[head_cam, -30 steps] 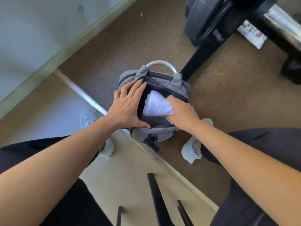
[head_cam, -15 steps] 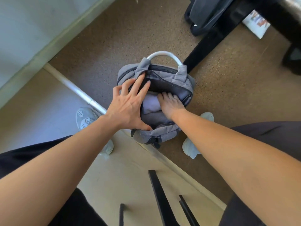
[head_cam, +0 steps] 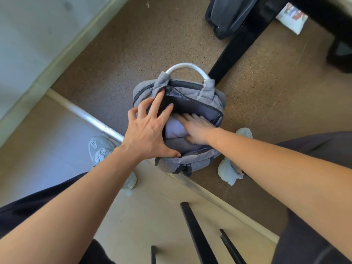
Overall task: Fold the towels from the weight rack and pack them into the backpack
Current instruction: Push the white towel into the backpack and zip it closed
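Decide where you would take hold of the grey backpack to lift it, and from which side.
Grip the pale arched handle, coming from above. It stands clear as an open loop atop the upright backpack, while the left hand spreads the mouth and the right hand presses the towel inside.

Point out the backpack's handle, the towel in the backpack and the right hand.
backpack's handle (head_cam: 187, 65): head view, top of the silver arch.
towel (head_cam: 173, 128): head view, pale fold showing inside the opening.
right hand (head_cam: 197, 128): head view, back of the hand, flat on the towel.
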A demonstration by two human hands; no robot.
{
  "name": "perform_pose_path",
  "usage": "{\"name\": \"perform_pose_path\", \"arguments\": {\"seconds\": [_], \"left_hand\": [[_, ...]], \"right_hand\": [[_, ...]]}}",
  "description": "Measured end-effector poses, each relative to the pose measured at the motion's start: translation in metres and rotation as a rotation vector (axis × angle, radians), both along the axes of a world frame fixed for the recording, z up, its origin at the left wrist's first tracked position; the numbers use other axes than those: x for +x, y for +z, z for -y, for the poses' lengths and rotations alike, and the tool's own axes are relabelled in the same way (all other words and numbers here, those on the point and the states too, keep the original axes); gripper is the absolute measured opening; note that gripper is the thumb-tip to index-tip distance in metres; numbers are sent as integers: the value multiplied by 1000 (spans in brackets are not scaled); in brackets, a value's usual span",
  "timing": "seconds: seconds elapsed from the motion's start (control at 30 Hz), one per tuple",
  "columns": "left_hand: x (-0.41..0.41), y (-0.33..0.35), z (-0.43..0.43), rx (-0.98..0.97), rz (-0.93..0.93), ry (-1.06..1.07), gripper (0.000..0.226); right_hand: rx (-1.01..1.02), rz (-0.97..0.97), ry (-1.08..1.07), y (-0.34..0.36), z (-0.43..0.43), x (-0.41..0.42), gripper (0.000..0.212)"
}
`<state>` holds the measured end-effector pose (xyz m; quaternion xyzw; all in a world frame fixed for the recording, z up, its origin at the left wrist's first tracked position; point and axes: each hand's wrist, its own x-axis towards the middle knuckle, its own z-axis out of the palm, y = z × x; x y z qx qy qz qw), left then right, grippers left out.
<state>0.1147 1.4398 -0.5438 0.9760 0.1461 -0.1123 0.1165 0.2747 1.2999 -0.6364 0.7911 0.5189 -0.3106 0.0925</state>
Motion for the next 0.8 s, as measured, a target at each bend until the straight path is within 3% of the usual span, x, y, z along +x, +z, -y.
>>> {"name": "perform_pose_path", "arguments": {"seconds": [0.07,0.13,0.43,0.63,0.8], "left_hand": [[0,2,1,-8,-2,1,138],[1,4,1,-9,-10,8,136],[4,4,1,9,-23,27,136],[5,4,0,-2,-31,30,137],[4,4,0,-5,-13,32,133]], "right_hand": [[54,-18,159,5,3,-7,89],[22,-42,251,4,2,-9,72],[-190,58,-81,-15,-13,-11,66],[-324,-91,-29,-23,-19,-5,79],[-349,-3,87,-12,4,0,123]]}}
